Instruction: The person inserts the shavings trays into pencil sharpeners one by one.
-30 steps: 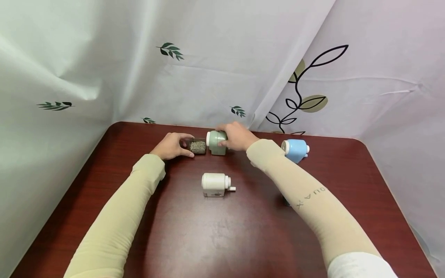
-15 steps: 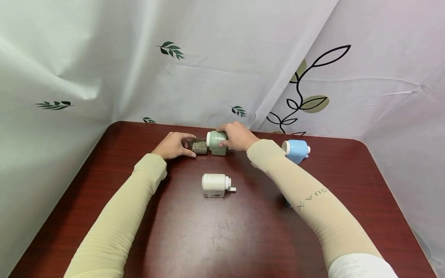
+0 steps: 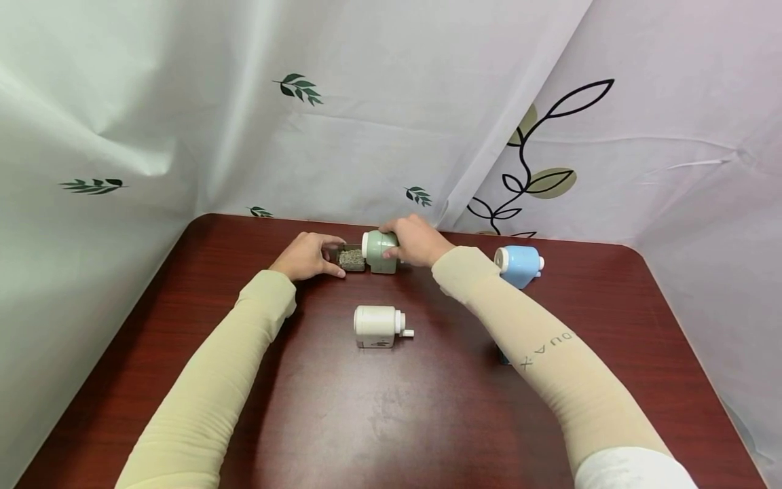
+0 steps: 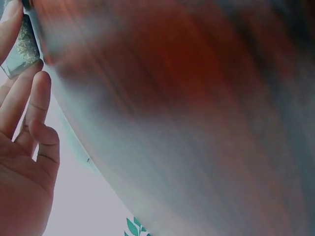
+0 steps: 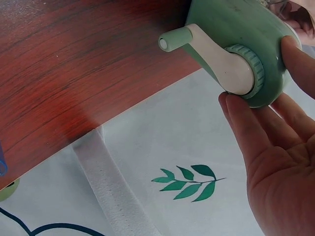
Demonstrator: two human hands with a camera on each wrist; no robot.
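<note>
At the back of the table, my right hand (image 3: 418,239) grips a green crank pencil sharpener (image 3: 380,246) by its crank end. The right wrist view shows its cream crank arm (image 5: 221,61) and green knob, with fingers and thumb around the body. My left hand (image 3: 307,257) holds a clear shavings drawer (image 3: 351,260) between thumb and fingers, just left of the sharpener. Pencil shavings fill the drawer, also partly visible in the left wrist view as a clear box (image 4: 25,46) at the fingertips. The drawer's right end sits right at the sharpener's white-rimmed side.
A white crank sharpener (image 3: 375,326) stands mid-table, nearer me. To the right stands a blue sharpener (image 3: 520,265), and a dark blue thing (image 3: 504,357) is mostly hidden under my right forearm. A white leaf-printed curtain (image 3: 342,149) hangs behind the table (image 3: 391,421).
My left hand and the shavings drawer have shifted slightly right, closer to the green sharpener. The right hand and the sharpener have stayed almost still.
</note>
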